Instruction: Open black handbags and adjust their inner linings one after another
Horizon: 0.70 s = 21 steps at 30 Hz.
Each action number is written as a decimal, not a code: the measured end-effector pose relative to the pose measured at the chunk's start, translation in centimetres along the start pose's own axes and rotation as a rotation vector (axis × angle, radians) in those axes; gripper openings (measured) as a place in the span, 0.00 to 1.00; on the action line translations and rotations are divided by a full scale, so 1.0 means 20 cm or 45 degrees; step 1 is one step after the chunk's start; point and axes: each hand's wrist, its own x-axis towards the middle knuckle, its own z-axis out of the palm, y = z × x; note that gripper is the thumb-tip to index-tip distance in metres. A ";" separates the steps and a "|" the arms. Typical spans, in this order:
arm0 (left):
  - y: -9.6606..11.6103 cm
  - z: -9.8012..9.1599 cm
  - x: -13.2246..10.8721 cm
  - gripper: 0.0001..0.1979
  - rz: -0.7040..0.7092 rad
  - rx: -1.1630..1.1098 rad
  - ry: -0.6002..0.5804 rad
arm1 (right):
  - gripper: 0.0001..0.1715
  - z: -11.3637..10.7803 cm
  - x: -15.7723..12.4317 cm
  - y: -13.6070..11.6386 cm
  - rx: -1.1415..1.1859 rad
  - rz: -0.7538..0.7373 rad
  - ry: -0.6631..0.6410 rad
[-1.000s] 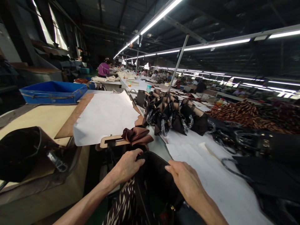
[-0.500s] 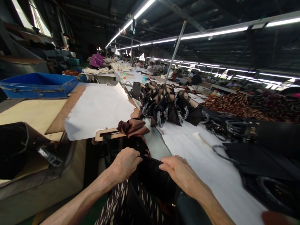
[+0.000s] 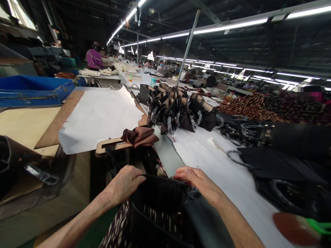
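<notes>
A black handbag hangs in front of my lap, its mouth spread and its dark inside showing. My left hand pinches the far left part of the rim between thumb and fingers. On the rim's right side, my right hand grips the edge with curled fingers. A dark bag flap or panel, smeared by motion, lies under my right forearm. Just beyond the bag, brown satiny lining cloth rests at the end of a pale slotted wooden board.
Several black bags with wrapped handles stand on the white-covered table. More black bags lie at right. At left are a white sheet, a blue bin and another bag. A person in purple works farther off.
The bag's mouth has opened wider toward me, so more of its inside shows. Both hands stay on the rim. The view has shifted slightly, and a brown and green object appears at lower right.
</notes>
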 end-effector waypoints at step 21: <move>-0.04 0.04 -0.04 0.16 -0.025 -0.015 -0.003 | 0.13 0.17 -0.05 -0.02 -0.995 -0.221 0.245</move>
